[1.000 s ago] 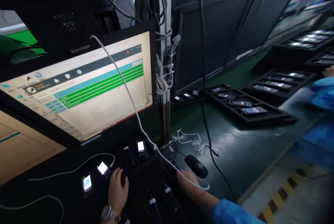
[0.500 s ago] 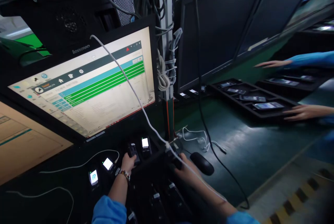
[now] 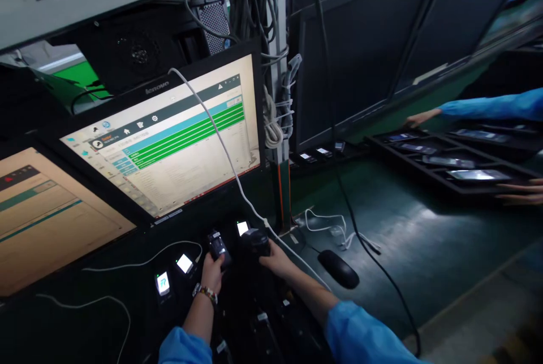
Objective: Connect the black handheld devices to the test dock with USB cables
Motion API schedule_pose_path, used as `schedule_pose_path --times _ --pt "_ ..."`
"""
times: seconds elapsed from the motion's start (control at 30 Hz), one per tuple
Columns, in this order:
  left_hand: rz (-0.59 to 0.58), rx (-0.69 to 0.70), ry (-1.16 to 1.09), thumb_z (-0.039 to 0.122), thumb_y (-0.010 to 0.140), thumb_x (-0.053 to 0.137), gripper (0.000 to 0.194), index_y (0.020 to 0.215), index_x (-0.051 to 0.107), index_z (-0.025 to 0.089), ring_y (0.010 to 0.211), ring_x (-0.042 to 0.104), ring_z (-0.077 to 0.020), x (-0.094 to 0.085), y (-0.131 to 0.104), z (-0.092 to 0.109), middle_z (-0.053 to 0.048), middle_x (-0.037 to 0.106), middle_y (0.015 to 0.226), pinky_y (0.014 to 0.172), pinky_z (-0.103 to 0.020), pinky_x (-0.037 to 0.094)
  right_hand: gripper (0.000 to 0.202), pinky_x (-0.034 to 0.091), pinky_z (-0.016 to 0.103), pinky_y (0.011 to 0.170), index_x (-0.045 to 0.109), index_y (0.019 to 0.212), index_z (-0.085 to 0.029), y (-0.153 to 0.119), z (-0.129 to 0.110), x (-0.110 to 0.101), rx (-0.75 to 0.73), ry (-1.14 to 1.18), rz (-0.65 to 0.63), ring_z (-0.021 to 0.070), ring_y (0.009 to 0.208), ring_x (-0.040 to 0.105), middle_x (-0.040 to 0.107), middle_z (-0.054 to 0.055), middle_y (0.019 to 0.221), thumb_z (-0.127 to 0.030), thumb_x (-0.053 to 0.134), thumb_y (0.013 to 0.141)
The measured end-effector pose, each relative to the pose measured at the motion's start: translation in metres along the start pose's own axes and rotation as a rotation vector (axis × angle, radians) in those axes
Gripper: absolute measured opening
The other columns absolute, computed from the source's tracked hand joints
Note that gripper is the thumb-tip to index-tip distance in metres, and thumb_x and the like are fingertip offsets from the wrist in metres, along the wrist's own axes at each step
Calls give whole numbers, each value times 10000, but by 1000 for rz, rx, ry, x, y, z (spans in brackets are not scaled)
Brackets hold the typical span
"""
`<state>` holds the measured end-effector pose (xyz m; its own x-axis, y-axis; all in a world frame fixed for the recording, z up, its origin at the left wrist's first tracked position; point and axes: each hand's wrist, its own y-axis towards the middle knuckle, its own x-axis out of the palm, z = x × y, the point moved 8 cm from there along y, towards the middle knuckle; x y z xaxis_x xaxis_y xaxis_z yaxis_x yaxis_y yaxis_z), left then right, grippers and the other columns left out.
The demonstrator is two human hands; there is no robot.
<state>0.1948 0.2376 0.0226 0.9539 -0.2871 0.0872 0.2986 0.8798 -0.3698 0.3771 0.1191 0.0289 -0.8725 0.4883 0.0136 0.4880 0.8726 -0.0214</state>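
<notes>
My left hand (image 3: 212,274), with a bracelet at the wrist, is closed on a small black handheld device (image 3: 217,244) that carries a white label. My right hand (image 3: 278,262) grips a dark handheld barcode scanner (image 3: 254,241), its rounded head just right of that device. Behind the scanner shows a lit screen of another small device (image 3: 242,228). Left of my hands stand two more devices with lit screens, one white (image 3: 185,263) and one with a blue mark (image 3: 162,284). Below my hands, several dark devices (image 3: 263,319) lie in shadow.
A Lenovo monitor (image 3: 190,183) with green bars stands ahead, beside a second screen (image 3: 55,211). A white cable (image 3: 220,132) hangs across it. A black mouse (image 3: 338,269) lies to the right. Farther right, a co-worker's hands hold a black tray (image 3: 432,177) of phones.
My right hand has brought the scanner up and left, close to the device in my left hand. The co-worker's far hand has come down onto the tray. The view has shifted slightly.
</notes>
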Motion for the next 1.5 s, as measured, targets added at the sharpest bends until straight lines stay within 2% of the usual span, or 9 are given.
schedule_pose_path --times 0.1,0.2,0.4,0.5,0.67,0.9,1.03,1.23,1.5 --pt "-8 19 -93 181 755 620 258 1003 552 204 890 658 -169 -5 -8 7 -87 668 1064 830 -390 533 559 511 413 892 498 1122 -170 -1 -5 -11 -23 25 63 259 1003 625 674 64 1029 -131 533 566" --pt "-45 51 -159 227 718 664 372 1069 545 240 974 647 -192 -5 -23 13 -70 661 1114 864 -412 522 557 442 440 1007 504 1128 -170 -17 -19 -11 -59 48 65 275 1128 571 644 93 1147 -148 575 577" --pt "-197 254 -70 332 683 734 603 1218 483 214 1114 601 -248 11 -59 29 -102 649 1174 994 -420 451 503 413 504 1039 550 1179 -164 -65 -67 35 -148 50 -237 284 1131 579 652 106 1185 -257 681 702" --pt "-180 375 51 344 693 723 566 1186 488 197 1151 576 -253 12 -69 37 -115 627 1209 1019 -413 433 518 387 508 1063 556 1196 -175 -76 -83 41 -171 10 -192 285 1159 560 640 99 1215 -193 671 691" --pt "-163 432 140 344 718 688 514 1160 481 181 1176 562 -250 5 -74 40 -121 625 1198 1041 -408 423 480 437 489 1020 572 1181 -191 -82 -101 34 -198 28 -145 286 1110 589 651 91 1184 -217 666 711" --pt "-163 375 155 308 739 655 606 1267 387 179 1211 549 -247 2 -74 36 -150 555 1324 1049 -403 425 455 443 507 1013 594 1146 -188 -86 -105 25 -187 20 -149 294 1083 600 668 100 1155 -305 684 716" --pt "-154 383 147 349 719 678 644 1273 400 177 1198 560 -255 1 -74 35 -150 586 1292 1039 -399 435 469 455 499 997 603 1131 -183 -87 -99 20 -166 40 -154 305 1074 605 671 114 1136 -380 705 718" --pt "-74 363 74 377 688 699 675 1269 443 146 1200 563 -271 -13 -65 22 -169 601 1280 1037 -393 437 638 507 487 920 608 1154 -150 -91 -102 10 -36 131 -173 326 1009 630 692 138 1065 -573 707 687" --pt "-71 390 118 309 701 675 531 1183 518 152 1164 582 -262 -4 -76 33 -149 638 1219 1041 -404 425 550 478 464 969 634 1117 -155 -96 -115 9 -72 114 -204 310 1033 622 683 134 1116 -519 708 712"
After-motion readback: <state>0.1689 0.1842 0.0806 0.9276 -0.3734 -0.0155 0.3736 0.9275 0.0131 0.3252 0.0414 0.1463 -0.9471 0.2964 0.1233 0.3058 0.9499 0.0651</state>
